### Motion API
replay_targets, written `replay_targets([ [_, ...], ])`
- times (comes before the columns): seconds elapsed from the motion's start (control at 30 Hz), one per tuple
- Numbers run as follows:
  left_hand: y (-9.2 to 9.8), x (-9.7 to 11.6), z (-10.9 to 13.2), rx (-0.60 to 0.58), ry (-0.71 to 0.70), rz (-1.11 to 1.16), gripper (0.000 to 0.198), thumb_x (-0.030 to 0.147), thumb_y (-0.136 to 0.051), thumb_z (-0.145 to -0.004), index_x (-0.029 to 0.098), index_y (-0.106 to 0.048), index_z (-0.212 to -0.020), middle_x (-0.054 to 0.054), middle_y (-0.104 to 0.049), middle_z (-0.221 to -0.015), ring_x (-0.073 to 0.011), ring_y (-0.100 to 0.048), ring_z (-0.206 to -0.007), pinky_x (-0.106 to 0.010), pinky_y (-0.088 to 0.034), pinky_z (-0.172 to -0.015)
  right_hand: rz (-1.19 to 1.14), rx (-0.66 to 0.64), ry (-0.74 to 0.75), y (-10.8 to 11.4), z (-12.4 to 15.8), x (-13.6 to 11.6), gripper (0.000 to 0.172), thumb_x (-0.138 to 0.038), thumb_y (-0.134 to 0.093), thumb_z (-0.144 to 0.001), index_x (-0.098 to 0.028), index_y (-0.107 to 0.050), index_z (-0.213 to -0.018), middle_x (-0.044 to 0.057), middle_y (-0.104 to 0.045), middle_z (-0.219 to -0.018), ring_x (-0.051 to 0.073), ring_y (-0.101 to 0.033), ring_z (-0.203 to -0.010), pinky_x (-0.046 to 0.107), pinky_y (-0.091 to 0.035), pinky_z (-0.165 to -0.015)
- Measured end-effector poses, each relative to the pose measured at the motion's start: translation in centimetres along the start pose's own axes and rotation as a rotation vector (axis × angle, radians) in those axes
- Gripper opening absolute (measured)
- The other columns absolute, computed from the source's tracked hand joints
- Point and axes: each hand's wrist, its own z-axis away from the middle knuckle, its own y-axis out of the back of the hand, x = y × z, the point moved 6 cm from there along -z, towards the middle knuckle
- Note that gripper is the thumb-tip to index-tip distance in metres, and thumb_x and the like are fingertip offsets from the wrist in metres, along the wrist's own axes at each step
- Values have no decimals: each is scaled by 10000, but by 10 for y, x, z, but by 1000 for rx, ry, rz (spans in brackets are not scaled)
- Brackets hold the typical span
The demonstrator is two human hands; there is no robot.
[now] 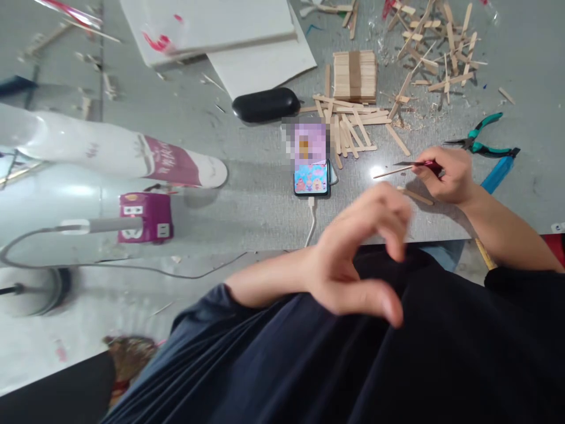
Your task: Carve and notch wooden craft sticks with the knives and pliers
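Note:
My left hand [344, 253] is raised before my body near the table edge, with thumb and fingers apart in a C shape and nothing between them. It is slightly blurred. Closed over the table, my right hand [452, 171] grips a thin wooden craft stick [392, 172] together with a slim dark blade [405, 164] that has a red handle [432, 165]. Both point left from the fingers, over a bright reflection. Another craft stick [417, 195] lies just below that hand. Pliers with teal handles [474, 141] rest behind it.
Loose craft sticks [353, 126] lie beside a banded bundle [339, 76]. Glued stick pieces [448, 53] are farther right. A phone [311, 179] on a white cable, a black case [266, 105], white boards [220, 29], a glue bottle [176, 159] and a purple box [145, 218] occupy the left.

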Motion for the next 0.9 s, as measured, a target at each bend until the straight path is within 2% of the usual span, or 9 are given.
replay_targets([
  [0.07,22,-26,15,75,-63,-149,337,521,-703,-1147,281,-583,-943,-13,-691,-886,-189,-693,-792,-386,-568,-734,10,-20,17,1,1,-1,102,-361,-758,-1072,-266,-777,-1039,-21,-727,-723,147,-606,-622,343,-435,-624],
  [0.13,48,-52,42,205,-84,-482,302,435,-665,-1164,277,-592,-916,13,-671,-785,-189,-648,-706,-444,-533,-811,21,-35,28,1,2,-1,96,-372,-752,-1068,-282,-773,-1041,-6,-743,-745,169,-603,-625,372,-441,-633],
  [0.2,76,-78,71,301,37,-729,431,603,-537,-1183,282,-674,-930,-39,-675,-806,-246,-676,-757,-506,-531,-848,43,-64,9,0,3,1,137,-414,-722,-1078,-298,-767,-1021,13,-739,-737,197,-604,-623,408,-450,-635],
  [0.23,88,-91,85,303,169,-823,622,753,-397,-1168,282,-761,-988,-113,-718,-945,-307,-717,-900,-567,-546,-915,52,-90,-14,-1,4,3,169,-443,-703,-1086,-305,-763,-1008,23,-738,-735,211,-610,-626,426,-457,-637],
  [0.3,104,-106,104,231,344,-913,914,980,-306,-1035,280,-877,-1178,-224,-692,-1274,-414,-691,-1206,-666,-530,-1079,55,-149,-70,-5,6,8,238,-503,-668,-1099,-314,-757,-985,42,-748,-756,229,-627,-642,453,-470,-645],
  [0.37,110,-110,112,130,361,-954,1018,1050,-278,-964,310,-892,-1297,-246,-608,-1473,-468,-617,-1393,-716,-466,-1191,44,-177,-109,-8,8,12,289,-550,-647,-1105,-318,-753,-971,48,-753,-771,231,-627,-647,460,-469,-643],
  [0.47,111,-112,115,52,316,-967,1013,1053,-286,-956,330,-890,-1329,-250,-547,-1556,-513,-548,-1493,-761,-401,-1251,52,-166,-120,-8,8,15,310,-572,-637,-1110,-325,-744,-957,38,-728,-743,223,-604,-628,451,-453,-625],
  [0.7,106,-127,122,11,324,-911,994,1093,-387,-906,328,-901,-1280,-264,-579,-1543,-552,-551,-1481,-807,-352,-1236,57,-125,-62,-6,6,13,219,-497,-665,-1106,-322,-732,-993,25,-743,-750,206,-600,-616,435,-445,-605],
  [0.9,107,-125,120,1,347,-922,1055,1111,-316,-915,290,-913,-1202,-235,-592,-1539,-523,-601,-1452,-787,-393,-1203,33,-130,-80,-7,8,14,209,-506,-684,-1096,-331,-733,-993,15,-741,-744,206,-600,-610,433,-439,-605],
])
